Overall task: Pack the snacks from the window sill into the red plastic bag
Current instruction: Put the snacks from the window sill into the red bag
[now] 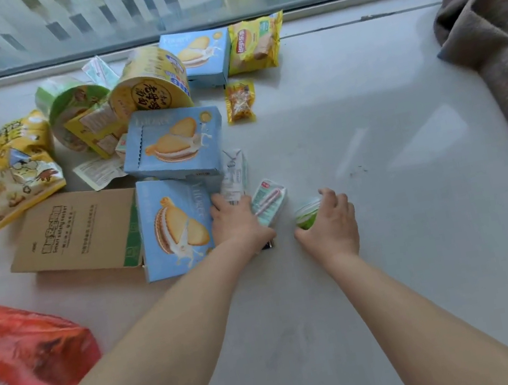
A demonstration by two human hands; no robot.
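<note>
Fingers of the right hand (331,224) curl over a small green-lidded cup (307,215) and grasp it on the window sill (372,137), just right of the snack pile. The left hand (237,220) lies on small packets (269,201) beside the near blue biscuit box (174,226); its grip I cannot tell. The red plastic bag (28,361) waits near left, closer to the left hand.

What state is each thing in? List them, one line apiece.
left hand: gripping small packets
right hand: curled round green cup
red plastic bag: open, partly filled
cardboard box: lying flat
yellow noodle tub: on its side
green noodle tub: on its side
</note>
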